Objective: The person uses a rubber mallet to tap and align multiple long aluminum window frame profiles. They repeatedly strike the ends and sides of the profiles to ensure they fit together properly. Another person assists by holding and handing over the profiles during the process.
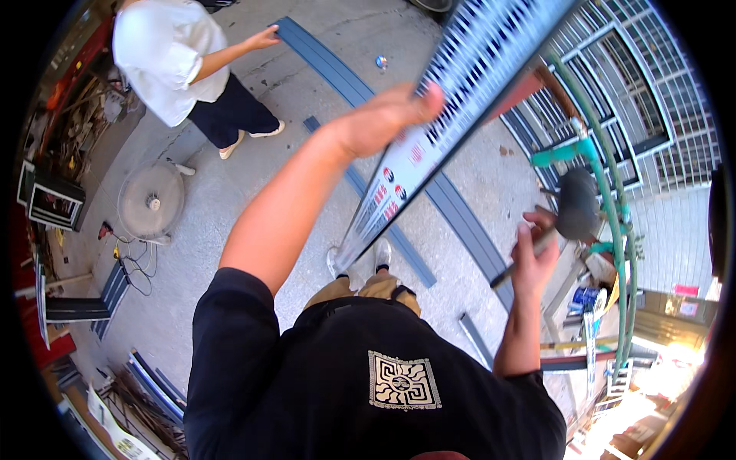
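My left hand grips a long metal profile by its edge, with the thumb on its printed film. The profile slants from near my feet to beyond the top of the view. In my right hand is a rubber mallet, its dark head pointing up and away, its handle between my fingers. Across from me a person in a white top has a hand on the end of a long grey profile. That strip runs behind my profile, seemingly on to the lower right grey section.
A narrower grey strip lies on the concrete floor by my feet. A round fan stands at the left, near tangled cables. Green pipes and barred window frames border the right side.
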The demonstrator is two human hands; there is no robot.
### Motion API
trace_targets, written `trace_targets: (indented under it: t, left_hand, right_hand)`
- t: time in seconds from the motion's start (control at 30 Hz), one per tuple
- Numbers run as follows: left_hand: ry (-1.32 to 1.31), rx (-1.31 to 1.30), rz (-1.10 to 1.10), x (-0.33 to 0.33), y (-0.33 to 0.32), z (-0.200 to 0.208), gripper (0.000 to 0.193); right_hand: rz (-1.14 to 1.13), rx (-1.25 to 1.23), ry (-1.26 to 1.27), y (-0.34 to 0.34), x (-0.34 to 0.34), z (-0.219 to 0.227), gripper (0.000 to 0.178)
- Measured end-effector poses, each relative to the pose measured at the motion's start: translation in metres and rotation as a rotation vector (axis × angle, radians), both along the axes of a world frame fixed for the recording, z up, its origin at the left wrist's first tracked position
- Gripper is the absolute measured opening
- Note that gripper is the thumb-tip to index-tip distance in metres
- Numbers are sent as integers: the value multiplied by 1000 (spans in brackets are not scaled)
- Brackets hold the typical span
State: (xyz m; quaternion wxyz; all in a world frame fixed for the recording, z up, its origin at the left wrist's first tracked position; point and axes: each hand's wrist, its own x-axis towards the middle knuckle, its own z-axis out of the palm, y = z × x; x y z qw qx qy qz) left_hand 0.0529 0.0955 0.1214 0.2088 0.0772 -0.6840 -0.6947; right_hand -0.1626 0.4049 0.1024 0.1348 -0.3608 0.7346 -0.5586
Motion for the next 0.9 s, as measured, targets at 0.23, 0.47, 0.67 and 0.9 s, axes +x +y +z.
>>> trace_targets:
  t: [0.23,0.47,0.67,0.9]
  left_hand:
    - [-494,-87,-317,-23,48,-49,130]
    - [-559,295,-661,8,130,-161,81]
    - [-784,351,-837,32,139,-178,88]
    - [-909,315,-856,32,121,-179,51]
  right_hand:
    - [152,-13,415,28,45,100,34]
    - [713,600,688,-6,50,78,55]
    - [905,765,404,7,33,19,57]
    - [940,694,478,15,51,32,66]
